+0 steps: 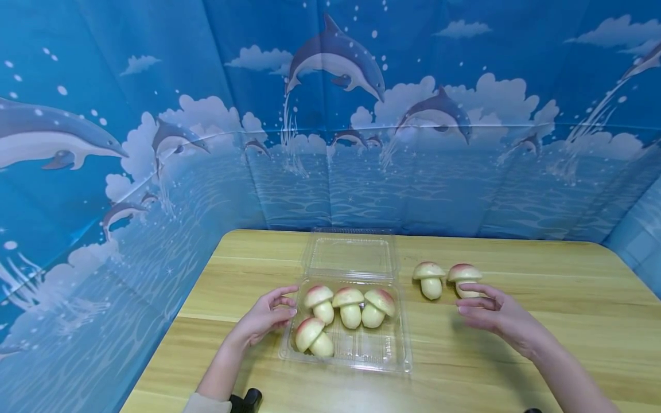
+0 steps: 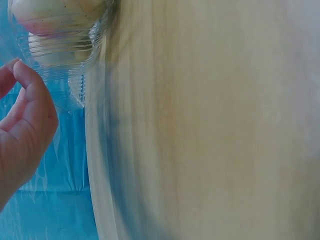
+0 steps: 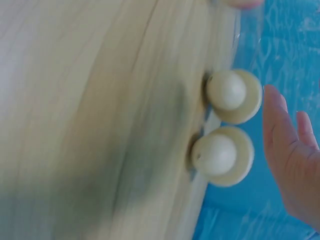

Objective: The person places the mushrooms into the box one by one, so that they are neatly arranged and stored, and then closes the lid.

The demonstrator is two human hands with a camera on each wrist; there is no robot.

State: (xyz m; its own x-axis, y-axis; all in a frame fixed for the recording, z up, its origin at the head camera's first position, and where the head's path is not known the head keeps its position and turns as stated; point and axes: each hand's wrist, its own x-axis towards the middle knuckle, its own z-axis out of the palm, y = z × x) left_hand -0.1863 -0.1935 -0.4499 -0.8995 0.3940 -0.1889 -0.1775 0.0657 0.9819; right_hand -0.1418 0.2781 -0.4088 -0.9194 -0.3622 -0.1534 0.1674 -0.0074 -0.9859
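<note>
Head view: the right hand (image 1: 498, 315) is released, its fingers loosely bent and gripping nothing. Just beyond its fingertips, partly hidden by them, the right loose mushroom (image 1: 463, 272) sits on the worktop (image 1: 563, 287); the left loose mushroom (image 1: 430, 278) lies just to the left of that one, farther from the hand. Right wrist view shows a gap between the fingers and both pieces.

The left hand (image 1: 265, 316) is also relaxed and clasps nothing. Its fingertips are at the near-left side of the clear plastic box (image 1: 356, 364); whether they touch the rim I cannot tell. To the right of those fingertips, inside the box, three mushrooms stretch in a row, the middle mushroom (image 1: 348, 301) among them, and the fourth mushroom (image 1: 310, 335) lies tilted, closer to the person. All have pale stems and reddish-topped caps. The box's lid (image 1: 352, 258) is folded back, farther out than the left hand. Beyond both hands hangs a blue dolphin backdrop (image 1: 335, 183).
</note>
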